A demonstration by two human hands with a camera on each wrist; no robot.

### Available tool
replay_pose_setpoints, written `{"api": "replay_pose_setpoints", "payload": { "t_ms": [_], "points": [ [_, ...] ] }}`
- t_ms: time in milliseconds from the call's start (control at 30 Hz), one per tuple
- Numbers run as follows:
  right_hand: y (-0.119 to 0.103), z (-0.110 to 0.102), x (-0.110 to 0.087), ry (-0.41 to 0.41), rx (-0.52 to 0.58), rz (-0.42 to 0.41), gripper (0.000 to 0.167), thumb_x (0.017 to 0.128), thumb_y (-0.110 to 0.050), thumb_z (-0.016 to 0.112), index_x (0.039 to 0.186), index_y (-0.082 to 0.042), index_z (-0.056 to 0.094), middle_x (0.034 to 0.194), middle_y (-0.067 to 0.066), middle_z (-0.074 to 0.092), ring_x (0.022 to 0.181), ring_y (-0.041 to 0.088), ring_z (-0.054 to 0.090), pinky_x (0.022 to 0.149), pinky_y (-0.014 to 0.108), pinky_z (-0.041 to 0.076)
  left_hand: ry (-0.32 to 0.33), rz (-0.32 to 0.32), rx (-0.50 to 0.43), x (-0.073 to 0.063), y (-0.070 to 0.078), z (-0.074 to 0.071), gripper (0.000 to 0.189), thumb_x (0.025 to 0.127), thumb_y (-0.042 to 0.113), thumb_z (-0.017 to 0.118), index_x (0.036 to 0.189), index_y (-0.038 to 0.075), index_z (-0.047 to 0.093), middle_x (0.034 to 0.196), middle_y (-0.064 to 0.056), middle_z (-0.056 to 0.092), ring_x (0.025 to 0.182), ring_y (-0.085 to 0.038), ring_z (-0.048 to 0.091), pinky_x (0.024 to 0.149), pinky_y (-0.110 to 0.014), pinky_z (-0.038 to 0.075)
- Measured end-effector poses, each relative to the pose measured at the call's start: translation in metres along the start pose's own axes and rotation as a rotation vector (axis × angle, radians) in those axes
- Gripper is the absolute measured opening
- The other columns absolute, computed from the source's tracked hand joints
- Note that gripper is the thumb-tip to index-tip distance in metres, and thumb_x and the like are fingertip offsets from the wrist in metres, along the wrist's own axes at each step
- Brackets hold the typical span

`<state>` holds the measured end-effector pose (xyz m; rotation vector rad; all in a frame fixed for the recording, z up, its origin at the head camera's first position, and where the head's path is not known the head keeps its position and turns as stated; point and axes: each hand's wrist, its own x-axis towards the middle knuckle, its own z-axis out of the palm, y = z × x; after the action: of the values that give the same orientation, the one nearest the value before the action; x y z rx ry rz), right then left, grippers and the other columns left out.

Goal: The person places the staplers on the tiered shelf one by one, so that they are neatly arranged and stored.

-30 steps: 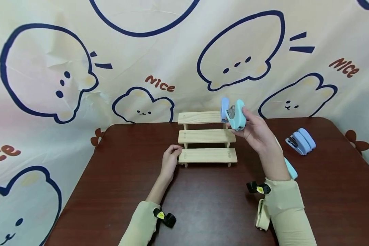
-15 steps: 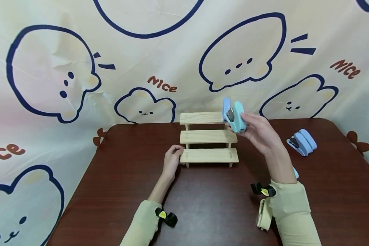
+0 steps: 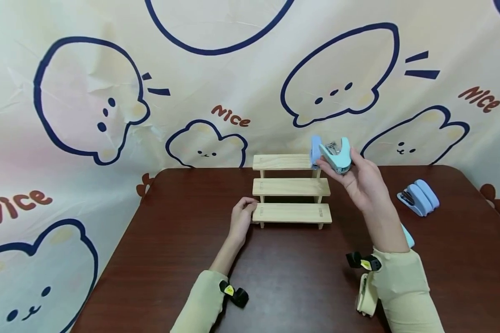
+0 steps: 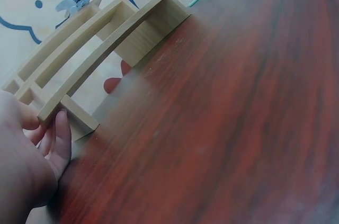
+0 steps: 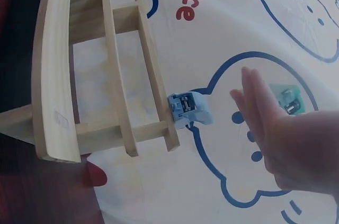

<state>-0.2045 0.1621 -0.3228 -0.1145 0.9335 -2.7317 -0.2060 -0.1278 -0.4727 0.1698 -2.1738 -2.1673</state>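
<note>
A three-tier wooden display stand (image 3: 291, 212) stands at the back of the table. At its left end my left hand (image 3: 242, 217) grips the lowest shelf; in the left wrist view its fingers (image 4: 62, 134) curl round the shelf's end beside the leg. A blue hole punch (image 3: 315, 151) rests at the right end of the top shelf. Just right of it, above the shelf, my right hand (image 3: 364, 182) holds a teal hole punch (image 3: 337, 157), tilted. In the right wrist view the hand largely hides this teal punch (image 5: 290, 99).
Another blue hole punch (image 3: 418, 198) lies on the table (image 3: 296, 277) to the right. A second teal punch (image 3: 407, 235) is partly hidden behind the right forearm. Beside the right sleeve lies a cream punch (image 3: 366, 296). A patterned cloth (image 3: 266, 83) hangs behind the table.
My right hand has turned the teal hole punch and shifted slightly right, away from the blue one on the top shelf. My left hand keeps its grip. The head view has panned slightly left.
</note>
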Motion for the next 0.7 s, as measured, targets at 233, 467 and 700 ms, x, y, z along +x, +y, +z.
{"api": "replay_pose_setpoints", "payload": {
  "t_ms": [233,467,700],
  "points": [
    [-0.004,0.009,0.003,0.116,-0.442,-0.054,0.068,0.109,-0.028,0.053,0.163,-0.002,0.022,0.162,0.019,0.024,0.122,0.021,0.060,0.105,0.032,0.051,0.008,0.007,-0.006,0.001,-0.002,0.003,0.020,0.102,0.009,0.056,0.109,-0.007,0.066,0.105,-0.013,0.064,0.082,-0.015,0.054,0.065,-0.026,0.047],
    [0.001,0.026,0.011,0.210,-0.873,-0.091,0.057,0.111,-0.026,0.050,0.152,0.013,0.039,0.156,0.024,0.037,0.121,0.019,0.053,0.113,0.034,0.042,-0.016,0.003,-0.020,-0.001,0.000,0.002,0.022,0.103,0.009,0.055,0.111,-0.009,0.065,0.104,-0.013,0.063,0.076,-0.014,0.054,0.059,-0.025,0.049],
    [0.011,0.038,0.021,0.206,-0.834,-0.166,0.049,0.103,-0.009,0.062,0.144,0.016,0.048,0.145,0.030,0.050,0.105,0.015,0.065,0.087,0.022,0.057,-0.016,0.005,-0.038,0.000,-0.001,0.002,0.024,0.103,0.010,0.055,0.113,-0.010,0.065,0.104,-0.014,0.063,0.072,-0.014,0.052,0.057,-0.026,0.048]
  ]
}}
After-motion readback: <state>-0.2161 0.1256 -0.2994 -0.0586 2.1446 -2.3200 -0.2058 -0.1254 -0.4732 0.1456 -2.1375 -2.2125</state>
